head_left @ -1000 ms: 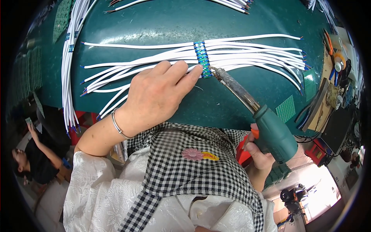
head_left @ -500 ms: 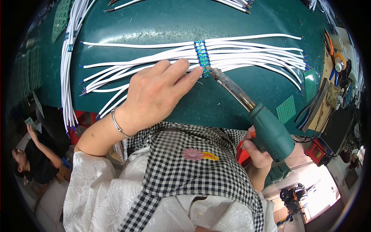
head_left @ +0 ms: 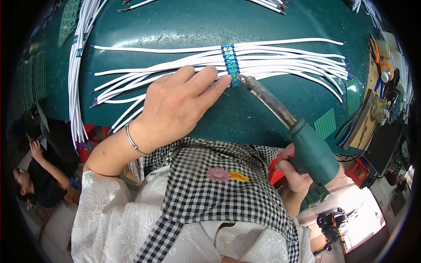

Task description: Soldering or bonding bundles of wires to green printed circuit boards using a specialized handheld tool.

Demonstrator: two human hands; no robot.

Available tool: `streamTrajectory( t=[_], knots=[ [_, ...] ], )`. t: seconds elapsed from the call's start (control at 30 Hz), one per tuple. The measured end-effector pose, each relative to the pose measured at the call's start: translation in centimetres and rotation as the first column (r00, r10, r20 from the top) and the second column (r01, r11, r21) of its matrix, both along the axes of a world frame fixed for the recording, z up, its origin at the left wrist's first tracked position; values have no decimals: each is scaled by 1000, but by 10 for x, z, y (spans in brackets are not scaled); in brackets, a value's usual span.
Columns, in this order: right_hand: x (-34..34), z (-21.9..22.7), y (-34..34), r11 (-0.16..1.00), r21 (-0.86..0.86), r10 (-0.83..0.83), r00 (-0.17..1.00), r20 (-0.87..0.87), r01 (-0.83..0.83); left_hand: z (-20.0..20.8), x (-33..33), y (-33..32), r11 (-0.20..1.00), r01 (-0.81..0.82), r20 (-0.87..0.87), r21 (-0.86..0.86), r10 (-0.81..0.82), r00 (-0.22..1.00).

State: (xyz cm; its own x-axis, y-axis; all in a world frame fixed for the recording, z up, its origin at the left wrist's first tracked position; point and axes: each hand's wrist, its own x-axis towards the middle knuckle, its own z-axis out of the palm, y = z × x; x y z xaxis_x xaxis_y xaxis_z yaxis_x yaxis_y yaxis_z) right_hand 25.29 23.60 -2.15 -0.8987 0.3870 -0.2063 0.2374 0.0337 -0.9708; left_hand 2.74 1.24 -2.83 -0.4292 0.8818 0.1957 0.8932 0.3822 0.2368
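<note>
My right hand grips a green-bodied soldering gun, its long metal barrel slanting up and left. The blackened tip is at the lower part of a narrow strip of small green circuit boards. White cables run out from both sides of this strip, with blue and brown wire ends showing. My left hand lies over the cables on the left, fingers bent and closed on a white cable close to the boards. Its fingertips are beside the soldering tip; the hand covers part of the lower cables.
A bundle of white cables hangs over the table's left edge. More cables lie at the far side. Small green boards sit on the right, near pliers with orange handles and a wooden board. Another person sits at left.
The soldering gun has shifted slightly right and down, its tip drawing back a little from the boards. My left hand stays nearly in place.
</note>
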Motion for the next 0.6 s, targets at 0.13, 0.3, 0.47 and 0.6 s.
streamTrajectory(
  t=[0.13, 0.3, 0.47, 0.6],
  knots=[
    [3, 3, -2, 967, -213, -147, 989, -27, 138, -1, 0, 0, 1000, 1, 11, 10, -1, 1000],
    [1, 2, -7, 955, -234, -196, 980, -28, 184, 0, 1, 1, 1000, -4, 8, -1, 4, 1000],
    [6, 2, -5, 963, -200, -185, 983, -10, 179, 2, 1, 0, 1000, -7, 17, 3, 7, 1000],
    [11, 3, 1, 954, -282, -109, 994, -20, 99, 15, 16, -7, 997, -5, 52, 71, 1, 999]
  ],
)
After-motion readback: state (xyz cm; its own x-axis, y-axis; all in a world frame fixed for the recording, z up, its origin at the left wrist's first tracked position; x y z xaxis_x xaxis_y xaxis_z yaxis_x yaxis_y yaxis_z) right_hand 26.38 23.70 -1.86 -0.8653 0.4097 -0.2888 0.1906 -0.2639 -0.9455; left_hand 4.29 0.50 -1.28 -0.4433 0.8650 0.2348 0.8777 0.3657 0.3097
